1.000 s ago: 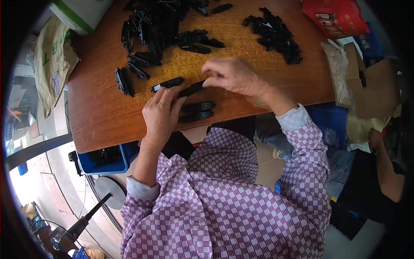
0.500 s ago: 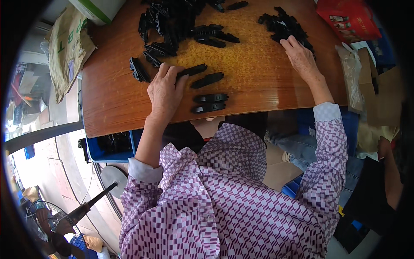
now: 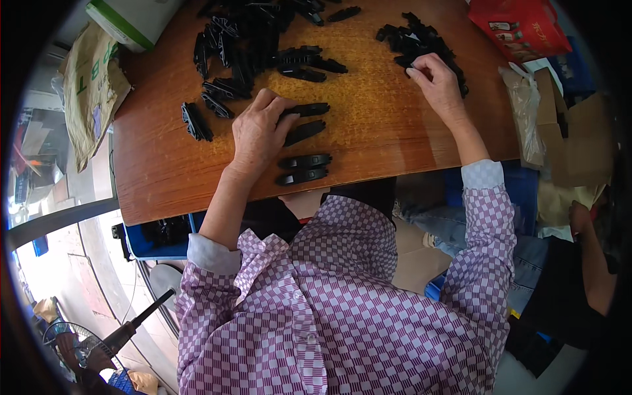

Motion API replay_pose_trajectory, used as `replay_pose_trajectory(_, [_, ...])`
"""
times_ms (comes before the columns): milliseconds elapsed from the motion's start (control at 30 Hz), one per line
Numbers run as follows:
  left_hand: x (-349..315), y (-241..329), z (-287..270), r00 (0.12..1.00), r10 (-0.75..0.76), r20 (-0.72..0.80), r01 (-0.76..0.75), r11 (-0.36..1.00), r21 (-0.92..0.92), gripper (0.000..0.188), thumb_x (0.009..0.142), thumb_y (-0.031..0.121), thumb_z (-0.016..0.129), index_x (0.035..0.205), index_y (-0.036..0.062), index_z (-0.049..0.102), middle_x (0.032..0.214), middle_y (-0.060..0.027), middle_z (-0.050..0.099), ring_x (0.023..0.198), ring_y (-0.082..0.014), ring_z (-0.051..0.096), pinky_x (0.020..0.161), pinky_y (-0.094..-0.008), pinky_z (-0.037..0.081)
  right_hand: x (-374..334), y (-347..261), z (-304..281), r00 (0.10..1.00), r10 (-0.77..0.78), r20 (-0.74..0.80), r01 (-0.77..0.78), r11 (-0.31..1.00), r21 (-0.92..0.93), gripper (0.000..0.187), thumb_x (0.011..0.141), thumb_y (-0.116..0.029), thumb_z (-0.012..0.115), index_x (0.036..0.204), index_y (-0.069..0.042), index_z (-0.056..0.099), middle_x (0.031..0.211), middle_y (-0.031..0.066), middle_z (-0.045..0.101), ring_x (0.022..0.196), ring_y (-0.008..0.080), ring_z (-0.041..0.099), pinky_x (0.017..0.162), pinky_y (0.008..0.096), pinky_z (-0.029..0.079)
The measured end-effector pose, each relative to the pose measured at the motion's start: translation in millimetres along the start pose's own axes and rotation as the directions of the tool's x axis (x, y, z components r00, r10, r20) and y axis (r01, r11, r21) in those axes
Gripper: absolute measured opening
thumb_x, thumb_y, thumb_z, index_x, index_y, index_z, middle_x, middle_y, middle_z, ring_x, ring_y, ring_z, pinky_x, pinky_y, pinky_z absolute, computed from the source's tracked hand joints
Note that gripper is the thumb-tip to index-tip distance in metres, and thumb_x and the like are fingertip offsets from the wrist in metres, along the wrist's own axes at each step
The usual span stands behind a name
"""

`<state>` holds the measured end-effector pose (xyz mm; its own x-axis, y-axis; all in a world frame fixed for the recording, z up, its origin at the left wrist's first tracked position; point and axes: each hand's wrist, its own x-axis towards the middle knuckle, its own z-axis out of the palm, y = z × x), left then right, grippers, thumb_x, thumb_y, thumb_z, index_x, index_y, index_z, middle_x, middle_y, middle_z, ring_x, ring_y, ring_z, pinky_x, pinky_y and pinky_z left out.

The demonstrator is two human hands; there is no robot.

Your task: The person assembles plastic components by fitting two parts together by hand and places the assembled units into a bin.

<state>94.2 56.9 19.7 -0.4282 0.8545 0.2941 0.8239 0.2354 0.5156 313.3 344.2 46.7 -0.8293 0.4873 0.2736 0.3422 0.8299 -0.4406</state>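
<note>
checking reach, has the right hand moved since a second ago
Yes: rightward across the table, the right hand now at the right-hand black pile.

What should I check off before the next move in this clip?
1. Left hand on the upper black piece: ok, thumb and fingers at its left end.
2. Right hand at the right-hand pile: ok, fingertips at its near side.
3. Right hand gripping a piece: cannot tell, the fingers hide it.
4. Two lower black pieces on the table: ok, side by side near its front edge.
5. Hands together: not ok, they are well apart.
6. Red bag away from both hands: ok.
</note>
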Motion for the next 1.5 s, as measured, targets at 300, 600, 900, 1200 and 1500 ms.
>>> replay_pose_trajectory(300, [4.8,1.0,2.6,1.0,-0.014,0.005,0.014,0.996,-0.093,0.021,0.085,0.022,0.071,0.101,0.0091,0.069,0.096,-0.0056,0.058,0.089,-0.0277,0.065,0.075,-0.04,0.051,-10.5,-70.4,52.9,0.971,0.169,0.171,-0.239,0.758,0.607,0.01,0.094,-0.009,0.065,0.103,-0.004,0.064,0.088,0.0003,0.062,0.077,0.0099,0.062,0.064,0.0245,0.051])
replay_pose_trajectory(600, [7.1,-0.8,-0.2,0.997,-0.008,0.08,0.013,0.998,-0.064,0.021,0.084,0.022,0.071,0.1,0.0082,0.07,0.096,-0.0062,0.058,0.09,-0.0284,0.065,0.077,-0.0411,0.051,-6.6,-69.3,37.5,0.959,-0.244,0.145,0.25,0.968,-0.02,0.02,0.087,-0.012,0.071,0.102,-0.001,0.064,0.09,0.0092,0.062,0.075,0.0249,0.064,0.065,0.0341,0.052])
replay_pose_trajectory(900, [7.3,4.1,-1.4,0.996,-0.017,0.086,0.025,0.995,-0.092,0.019,0.083,0.018,0.072,0.099,0.0074,0.07,0.096,-0.0042,0.06,0.088,-0.0266,0.066,0.074,-0.0384,0.052,4.9,-101.5,44.6,0.895,-0.376,0.241,0.376,0.925,0.047,0.022,0.085,-0.016,0.073,0.1,-0.004,0.064,0.085,0.0095,0.063,0.077,0.0276,0.065,0.065,0.0375,0.053])
replay_pose_trajectory(1200, [11.0,4.9,-3.3,0.993,0.041,0.107,-0.026,0.991,-0.134,0.02,0.085,0.019,0.07,0.101,0.0081,0.069,0.098,-0.0051,0.061,0.087,-0.0284,0.066,0.074,-0.0397,0.053,9.8,-113.0,62.9,0.902,-0.317,0.293,0.3,0.948,0.103,0.021,0.086,-0.02,0.072,0.093,-0.004,0.062,0.081,0.0102,0.063,0.075,0.0272,0.066,0.064,0.0373,0.054])
replay_pose_trajectory(1500, [29.3,-5.8,10.4,0.997,-0.043,-0.062,0.03,0.982,-0.187,0.027,0.09,0.018,0.067,0.115,0.0115,0.062,0.1,-0.0078,0.059,0.085,-0.03,0.065,0.072,-0.0406,0.052,27.4,-48.7,13.3,0.985,-0.142,0.103,0.159,0.97,-0.183,0.019,0.089,-0.018,0.069,0.093,-0.003,0.059,0.098,0.014,0.06,0.083,0.03,0.065,0.07,0.0376,0.055])
